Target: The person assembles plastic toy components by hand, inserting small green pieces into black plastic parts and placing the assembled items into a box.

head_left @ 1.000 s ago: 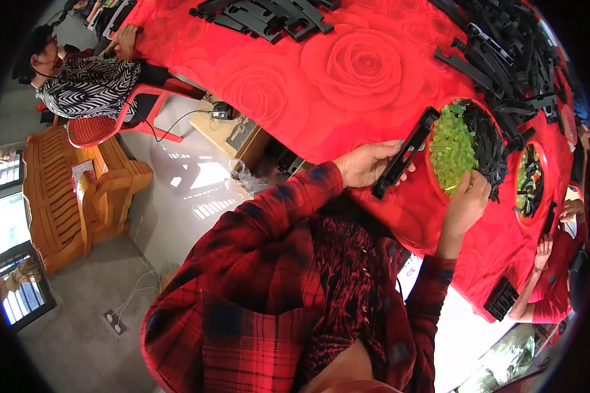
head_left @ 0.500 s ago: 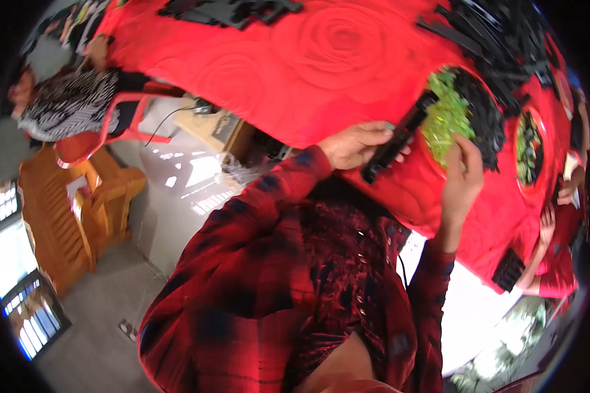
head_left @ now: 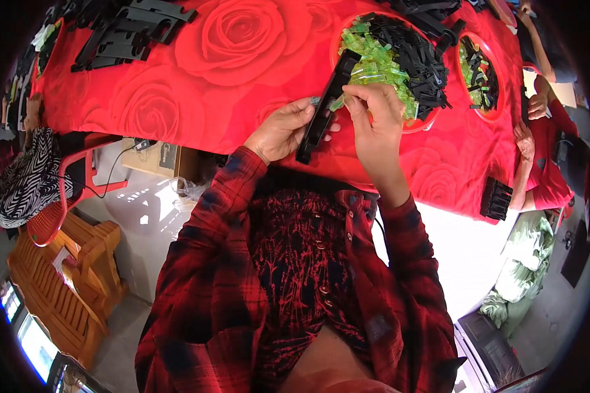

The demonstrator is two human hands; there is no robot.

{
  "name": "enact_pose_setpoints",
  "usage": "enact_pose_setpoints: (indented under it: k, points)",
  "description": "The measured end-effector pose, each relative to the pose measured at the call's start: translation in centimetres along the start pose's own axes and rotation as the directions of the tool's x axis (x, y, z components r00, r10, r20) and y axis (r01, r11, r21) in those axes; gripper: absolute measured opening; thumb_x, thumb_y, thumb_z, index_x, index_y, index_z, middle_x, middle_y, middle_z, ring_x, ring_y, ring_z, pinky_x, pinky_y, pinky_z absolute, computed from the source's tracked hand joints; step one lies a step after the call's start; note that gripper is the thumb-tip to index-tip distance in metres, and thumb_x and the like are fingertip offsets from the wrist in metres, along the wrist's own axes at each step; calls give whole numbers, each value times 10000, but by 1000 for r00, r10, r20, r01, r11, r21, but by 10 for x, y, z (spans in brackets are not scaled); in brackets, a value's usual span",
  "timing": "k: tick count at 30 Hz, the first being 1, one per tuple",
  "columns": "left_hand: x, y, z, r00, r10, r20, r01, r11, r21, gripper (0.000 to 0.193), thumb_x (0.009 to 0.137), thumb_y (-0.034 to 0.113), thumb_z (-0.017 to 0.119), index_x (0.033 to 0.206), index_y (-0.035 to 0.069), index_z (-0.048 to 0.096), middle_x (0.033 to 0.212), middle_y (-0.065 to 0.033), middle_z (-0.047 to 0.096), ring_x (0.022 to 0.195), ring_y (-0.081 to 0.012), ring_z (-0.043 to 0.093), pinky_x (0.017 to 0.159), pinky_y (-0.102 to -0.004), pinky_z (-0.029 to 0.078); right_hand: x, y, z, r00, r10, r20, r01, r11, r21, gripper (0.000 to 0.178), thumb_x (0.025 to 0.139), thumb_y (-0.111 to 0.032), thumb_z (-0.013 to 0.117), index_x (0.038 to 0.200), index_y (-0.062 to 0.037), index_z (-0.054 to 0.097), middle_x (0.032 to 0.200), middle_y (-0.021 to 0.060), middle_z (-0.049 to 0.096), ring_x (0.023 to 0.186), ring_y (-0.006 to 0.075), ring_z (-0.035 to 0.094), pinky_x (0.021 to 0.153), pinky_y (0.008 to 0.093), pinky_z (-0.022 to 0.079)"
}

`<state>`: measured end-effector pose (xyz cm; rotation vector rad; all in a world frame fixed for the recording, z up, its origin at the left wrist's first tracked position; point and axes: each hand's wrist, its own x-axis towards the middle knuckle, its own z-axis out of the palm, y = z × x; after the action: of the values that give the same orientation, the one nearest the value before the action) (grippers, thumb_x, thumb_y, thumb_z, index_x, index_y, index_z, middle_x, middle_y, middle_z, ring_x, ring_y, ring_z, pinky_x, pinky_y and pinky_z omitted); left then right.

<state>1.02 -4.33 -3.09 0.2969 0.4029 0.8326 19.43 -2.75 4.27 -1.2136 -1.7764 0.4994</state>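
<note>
My left hand (head_left: 280, 131) is closed around a long black plastic bar (head_left: 324, 108), held tilted above the near edge of the red tablecloth (head_left: 242, 92). Thumb and fingers of my right hand (head_left: 379, 128) pinch a small clear green plastic piece (head_left: 337, 103) against the bar's right side. Just beyond, a round red tray (head_left: 428, 122) holds a heap of green plastic pieces (head_left: 377, 59) on its left and small black plastic pieces (head_left: 416, 56) on its right. The bar's upper end overlaps the tray's left rim.
Grey-black plastic parts (head_left: 134, 33) lie stacked at the far left. A second red tray (head_left: 488, 114) of mixed pieces is on the right, near another person's hands (head_left: 524, 141). A black part (head_left: 496, 198) sits by the table's right edge. A red plastic chair (head_left: 52, 216) stands left.
My right hand has come from the heap in the tray to the black bar, bringing a green piece. The whole view has shifted, with the table now lower and further left.
</note>
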Motion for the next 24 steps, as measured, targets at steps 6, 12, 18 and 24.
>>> enact_pose_setpoints:
  k: [6, 12, 18, 24]
  points:
    - [2, -4, -6, 1000, 11, -17, -11, 1000, 10, 421, 1040, 224, 476, 1383, -18, 445, 1244, -150, 603, 1157, -313, 615, 984, -404, 509, 4, -3, 5, 989, -143, 32, 146, 954, -261, 127, 842, -89, 704, 965, -110, 686, 886, 24, 607, 822, 191, 586, 851, 365, 333]
    - [1, -2, -3, 1000, 17, 6, -17, 1000, 15, 406, 1037, 235, 487, 1363, -7, 465, 1199, -131, 619, 1107, -256, 631, 968, -405, 518, 4, -5, 7, 973, -164, 160, 212, 907, -364, 102, 843, -119, 675, 942, -98, 661, 885, 34, 591, 851, 209, 585, 856, 404, 329]
    - [1, -2, 1, 999, 31, 7, -31, 999, 15, 378, 1046, 204, 466, 1354, -14, 479, 1192, -121, 624, 1078, -238, 633, 960, -392, 520, 7, -9, 5, 965, -137, 223, 221, 881, -417, 72, 844, -93, 635, 910, -79, 658, 851, 56, 577, 831, 230, 590, 851, 414, 333]
    - [1, -4, -3, 999, 40, 7, -39, 998, -45, 361, 1049, 150, 447, 1362, -32, 464, 1245, -127, 604, 1117, -252, 623, 995, -370, 503, 5, -10, 7, 955, -141, 262, 247, 869, -430, 57, 848, -99, 614, 873, -71, 657, 826, 67, 559, 828, 238, 600, 856, 420, 335]
